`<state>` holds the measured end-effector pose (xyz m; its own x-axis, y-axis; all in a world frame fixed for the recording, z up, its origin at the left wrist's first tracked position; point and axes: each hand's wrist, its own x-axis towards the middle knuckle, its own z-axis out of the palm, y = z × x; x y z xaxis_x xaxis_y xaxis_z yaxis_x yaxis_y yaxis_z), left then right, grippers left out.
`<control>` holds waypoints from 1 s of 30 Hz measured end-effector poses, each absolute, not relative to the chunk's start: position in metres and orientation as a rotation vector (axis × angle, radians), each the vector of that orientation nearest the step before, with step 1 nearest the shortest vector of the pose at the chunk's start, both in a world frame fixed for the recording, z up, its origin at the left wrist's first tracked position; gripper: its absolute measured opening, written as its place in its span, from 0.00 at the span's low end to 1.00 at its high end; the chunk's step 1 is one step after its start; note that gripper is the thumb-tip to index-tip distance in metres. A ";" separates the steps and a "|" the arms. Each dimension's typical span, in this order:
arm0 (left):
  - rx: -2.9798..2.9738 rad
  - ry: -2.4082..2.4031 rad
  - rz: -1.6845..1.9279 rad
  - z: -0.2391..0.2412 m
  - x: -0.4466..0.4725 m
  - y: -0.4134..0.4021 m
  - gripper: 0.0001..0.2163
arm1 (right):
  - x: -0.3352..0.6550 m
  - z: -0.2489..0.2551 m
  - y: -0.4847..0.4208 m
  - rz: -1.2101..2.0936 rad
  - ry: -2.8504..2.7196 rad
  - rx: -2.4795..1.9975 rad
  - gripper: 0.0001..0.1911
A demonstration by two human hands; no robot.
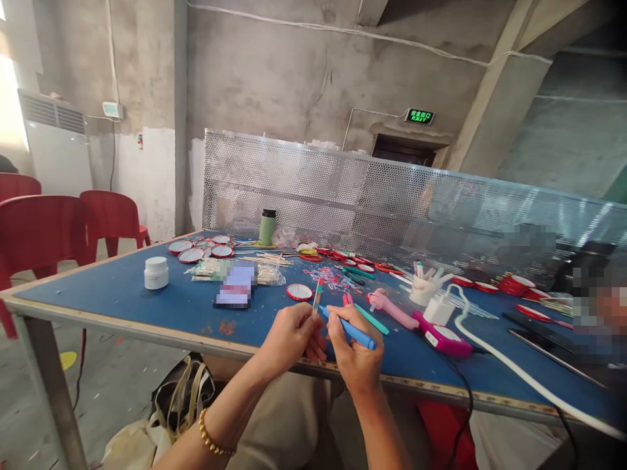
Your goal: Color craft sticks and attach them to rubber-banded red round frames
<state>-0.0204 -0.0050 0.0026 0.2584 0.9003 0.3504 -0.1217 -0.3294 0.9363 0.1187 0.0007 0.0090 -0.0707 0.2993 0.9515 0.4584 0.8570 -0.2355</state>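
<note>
My left hand (pixel 292 334) pinches a thin flat stick (pixel 317 296) that stands nearly upright, with green and red marks near its top. In my right hand (pixel 356 346) a blue marker (pixel 353 330) is held like a pen, its tip close to the stick's lower part. Whether tip and stick touch, I cannot tell. Just beyond my hands lies a round red-rimmed disc (pixel 298 292). To the right are a teal marker (pixel 372 319) and a pink glue gun (pixel 394 309).
On the blue table (pixel 117 307) stand a white jar (pixel 156 273), a green bottle (pixel 267 227) and a cup of markers (pixel 422 287). A phone (pixel 236 284) lies left. A magenta power block (pixel 443 335) with a white cable sits right. A perforated metal screen (pixel 304 183) runs behind.
</note>
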 end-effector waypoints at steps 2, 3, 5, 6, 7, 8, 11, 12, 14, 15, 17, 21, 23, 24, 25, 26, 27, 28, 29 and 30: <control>1.517 0.761 1.268 0.003 -0.020 -0.005 0.17 | 0.118 0.010 0.000 -0.158 -1.682 -0.588 0.08; 1.515 0.762 1.266 0.003 -0.021 -0.005 0.17 | 0.118 0.010 0.000 -0.164 -1.686 -0.590 0.08; 1.515 0.762 1.263 0.003 -0.021 -0.004 0.17 | 0.118 0.011 0.000 -0.177 -1.688 -0.587 0.08; 1.516 0.760 1.264 0.003 -0.021 -0.004 0.17 | 0.118 0.011 0.000 -0.183 -1.685 -0.582 0.08; 1.517 0.759 1.266 0.004 -0.021 -0.004 0.16 | 0.118 0.011 0.000 -0.188 -1.682 -0.574 0.07; 1.517 0.757 1.268 0.004 -0.021 -0.004 0.17 | 0.118 0.011 0.000 -0.190 -1.680 -0.568 0.07; 1.508 0.760 1.267 0.005 -0.020 -0.004 0.17 | 0.118 0.011 0.000 -0.183 -1.689 -0.566 0.08; 1.504 0.759 1.265 0.005 -0.020 -0.004 0.17 | 0.118 0.011 0.000 -0.182 -1.693 -0.570 0.08; 1.501 0.755 1.262 0.005 -0.020 -0.005 0.18 | 0.118 0.011 0.000 -0.191 -1.690 -0.574 0.09; 1.502 0.751 1.263 0.005 -0.020 -0.005 0.18 | 0.118 0.012 0.000 -0.197 -1.686 -0.575 0.09; 1.502 0.746 1.271 0.004 -0.019 -0.004 0.18 | 0.118 0.012 -0.001 -0.200 -1.682 -0.573 0.08; 1.492 0.742 1.276 0.003 -0.019 -0.003 0.19 | 0.118 0.012 -0.002 -0.172 -1.697 -0.577 0.09; 1.490 0.735 1.277 0.004 -0.020 -0.003 0.19 | 0.117 0.012 -0.002 -0.173 -1.690 -0.570 0.09; 1.489 0.731 1.280 0.004 -0.020 -0.004 0.19 | 0.117 0.011 -0.002 -0.173 -1.686 -0.566 0.08; 1.488 0.729 1.283 0.004 -0.020 -0.004 0.19 | 0.117 0.011 -0.001 -0.167 -1.684 -0.564 0.08; 1.488 0.729 1.285 0.005 -0.020 -0.005 0.19 | 0.117 0.011 -0.001 -0.157 -1.689 -0.562 0.08; 1.488 0.731 1.287 0.005 -0.020 -0.005 0.19 | 0.117 0.011 -0.001 -0.145 -1.699 -0.561 0.08; 1.487 0.734 1.290 0.005 -0.020 -0.006 0.19 | 0.117 0.011 -0.002 -0.136 -1.711 -0.557 0.08; 1.487 0.737 1.293 0.005 -0.020 -0.006 0.19 | 0.117 0.011 -0.002 -0.133 -1.717 -0.551 0.08; 1.486 0.740 1.295 0.006 -0.020 -0.006 0.19 | 0.116 0.011 -0.002 -0.138 -1.716 -0.544 0.08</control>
